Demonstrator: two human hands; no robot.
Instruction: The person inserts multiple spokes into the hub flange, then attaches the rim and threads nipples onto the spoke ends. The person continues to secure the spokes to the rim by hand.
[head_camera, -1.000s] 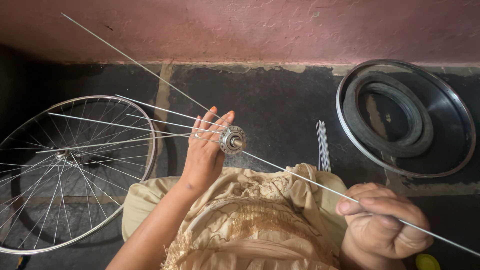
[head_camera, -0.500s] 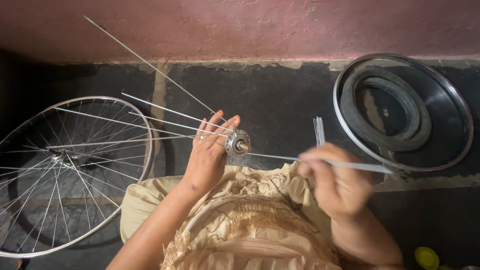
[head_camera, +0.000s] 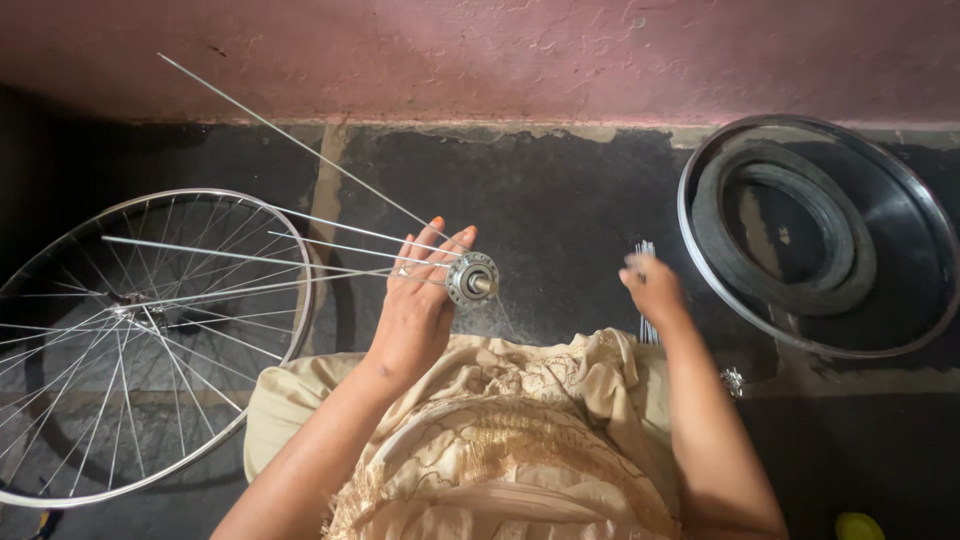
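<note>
My left hand (head_camera: 420, 300) holds a small metal wheel hub (head_camera: 472, 279) above my lap, fingers spread behind it. Several thin steel spokes (head_camera: 300, 250) stick out of the hub and fan to the left and up toward the wall. My right hand (head_camera: 652, 288) reaches to the floor at a bundle of loose spokes (head_camera: 645, 250) lying on the dark floor; its fingers are curled on the bundle's near end. A beige embroidered cloth (head_camera: 500, 440) covers my lap.
A fully spoked bicycle wheel (head_camera: 130, 330) lies flat on the floor at left. At right lies a bare metal rim (head_camera: 700, 290) with a black rubber tyre (head_camera: 780, 240) inside it. A pink wall (head_camera: 560, 50) runs along the back. A yellow object (head_camera: 860, 526) sits bottom right.
My right hand pushed the long spoke in toward the hub, let it go, and has moved forward to the spoke bundle on the floor. The left hand and hub stayed put.
</note>
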